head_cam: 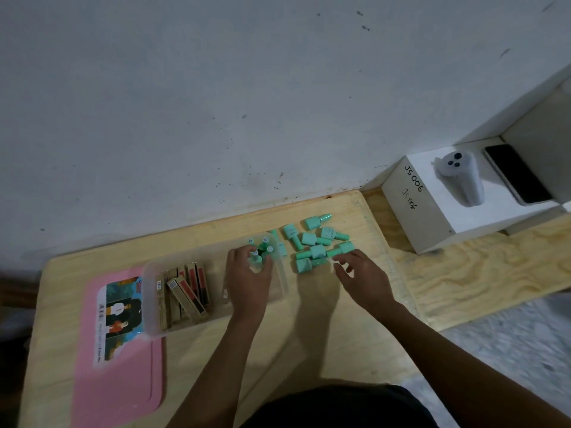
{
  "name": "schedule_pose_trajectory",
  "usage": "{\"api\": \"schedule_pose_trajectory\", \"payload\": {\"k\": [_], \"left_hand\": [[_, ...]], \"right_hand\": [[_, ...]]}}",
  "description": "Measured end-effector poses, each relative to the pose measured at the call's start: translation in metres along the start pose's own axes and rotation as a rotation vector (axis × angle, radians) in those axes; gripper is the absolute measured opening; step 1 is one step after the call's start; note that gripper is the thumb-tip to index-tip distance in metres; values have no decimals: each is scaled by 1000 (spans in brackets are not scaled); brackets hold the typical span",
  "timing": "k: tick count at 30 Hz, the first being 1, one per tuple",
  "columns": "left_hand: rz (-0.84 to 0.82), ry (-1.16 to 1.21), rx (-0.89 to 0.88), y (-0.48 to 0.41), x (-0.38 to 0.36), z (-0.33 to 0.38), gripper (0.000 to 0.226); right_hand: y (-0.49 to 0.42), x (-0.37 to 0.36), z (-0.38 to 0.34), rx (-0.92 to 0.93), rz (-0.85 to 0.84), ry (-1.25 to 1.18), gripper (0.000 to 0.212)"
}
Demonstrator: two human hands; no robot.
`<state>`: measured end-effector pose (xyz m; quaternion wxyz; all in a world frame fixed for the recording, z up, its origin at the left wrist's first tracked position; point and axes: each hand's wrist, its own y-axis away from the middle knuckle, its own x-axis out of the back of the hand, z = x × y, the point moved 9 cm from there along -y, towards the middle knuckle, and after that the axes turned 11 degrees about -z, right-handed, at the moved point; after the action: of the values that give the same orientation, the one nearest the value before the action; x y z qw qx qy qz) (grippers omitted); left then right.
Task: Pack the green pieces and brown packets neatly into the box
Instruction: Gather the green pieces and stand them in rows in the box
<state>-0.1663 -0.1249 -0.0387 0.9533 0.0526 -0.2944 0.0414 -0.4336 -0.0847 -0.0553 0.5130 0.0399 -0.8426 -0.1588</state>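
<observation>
A clear plastic box [152,301] lies on the wooden table. Several brown packets [185,291] stand packed in its left half. Several green pieces [262,247] stand upright in its right end. My left hand [247,276] reaches into that end, fingers closed around one upright green piece [256,257]. A loose pile of green pieces [315,242] lies on the table just right of the box. My right hand [361,273] hovers at the near edge of that pile, fingers spread, holding nothing.
A pink lid [117,359] with a picture label lies left of the box. A white box [432,205] marked JS006 stands at the right, carrying a grey device [463,180] and a phone [516,174]. The wall runs close behind the table.
</observation>
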Motion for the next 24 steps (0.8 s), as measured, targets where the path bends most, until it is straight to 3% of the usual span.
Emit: {"api": "schedule_pose_trajectory", "payload": {"k": [3, 6, 10, 16, 24], "left_hand": [[-80, -7, -133, 10, -18, 35, 19], [-301, -74, -241, 12, -55, 60, 17], [-492, -533, -255, 9, -99, 68, 33], [-571, -900, -288, 0, -136, 73, 27], [-707, -1113, -232, 2, -162, 60, 22]], "right_hand": [[3, 4, 37, -85, -44, 6, 25], [-4, 4, 56, -121, -112, -51, 28], [-20, 9, 50, 11, -95, -3, 32], [-48, 1, 17, 254, -141, 290, 38], [-60, -17, 25, 194, -201, 386, 32]]}}
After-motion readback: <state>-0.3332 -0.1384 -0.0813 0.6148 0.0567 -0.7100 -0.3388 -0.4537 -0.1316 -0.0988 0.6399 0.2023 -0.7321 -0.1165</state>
